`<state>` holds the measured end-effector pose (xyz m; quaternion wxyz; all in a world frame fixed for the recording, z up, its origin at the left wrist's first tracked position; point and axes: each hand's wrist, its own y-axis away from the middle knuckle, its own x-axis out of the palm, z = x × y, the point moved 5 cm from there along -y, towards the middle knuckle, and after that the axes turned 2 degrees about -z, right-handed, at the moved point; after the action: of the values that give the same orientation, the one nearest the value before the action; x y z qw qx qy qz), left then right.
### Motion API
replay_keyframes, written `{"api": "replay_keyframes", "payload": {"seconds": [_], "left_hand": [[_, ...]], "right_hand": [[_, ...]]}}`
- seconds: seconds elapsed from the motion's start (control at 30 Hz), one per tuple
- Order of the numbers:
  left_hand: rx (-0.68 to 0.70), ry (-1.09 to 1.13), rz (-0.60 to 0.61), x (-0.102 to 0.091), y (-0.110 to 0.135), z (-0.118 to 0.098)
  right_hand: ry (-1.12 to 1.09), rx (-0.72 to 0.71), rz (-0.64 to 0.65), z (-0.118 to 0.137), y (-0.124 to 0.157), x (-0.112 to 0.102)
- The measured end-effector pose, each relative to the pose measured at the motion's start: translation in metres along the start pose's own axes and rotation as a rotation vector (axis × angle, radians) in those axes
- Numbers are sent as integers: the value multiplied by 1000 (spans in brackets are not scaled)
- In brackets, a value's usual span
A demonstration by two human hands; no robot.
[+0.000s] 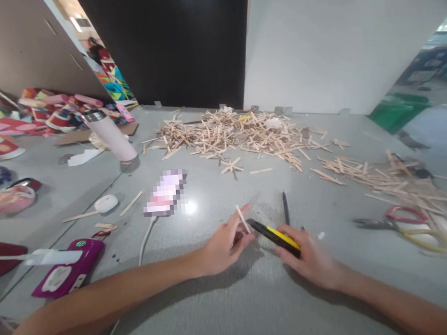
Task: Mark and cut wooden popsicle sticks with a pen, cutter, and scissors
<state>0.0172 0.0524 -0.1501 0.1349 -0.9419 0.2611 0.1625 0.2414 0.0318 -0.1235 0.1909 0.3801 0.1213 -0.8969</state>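
Observation:
My left hand (224,245) pinches a small wooden stick (242,218) between its fingers, holding it upright above the table. My right hand (313,258) is wrapped round a black and yellow utility knife (275,236). The knife's front end points left and comes close to the stick; whether it touches is hard to tell. Just beyond the knife a dark pen (285,207) lies on the table. A phone (165,192) with a white cable rests past my left hand.
Wooden sticks (220,134) lie heaped at the back, with more sticks (373,180) at the right. Scissors with red and yellow handles (416,229) are right of my right hand. At left are a tumbler (109,136), a purple glue gun-like device (70,267) and a white earbud case (106,203).

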Motion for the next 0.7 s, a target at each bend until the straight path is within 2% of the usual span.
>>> {"api": "replay_keyframes", "payload": {"seconds": [0.17, 0.47, 0.7], "left_hand": [[55, 20, -10, 0, 1, -5], [-40, 79, -35, -1, 4, -1], [-8, 59, -29, -1, 6, -5]], "right_hand": [[-11, -22, 3, 0, -1, 1], [-134, 20, 60, -2, -7, -4], [-183, 39, 89, -1, -6, -6]]}}
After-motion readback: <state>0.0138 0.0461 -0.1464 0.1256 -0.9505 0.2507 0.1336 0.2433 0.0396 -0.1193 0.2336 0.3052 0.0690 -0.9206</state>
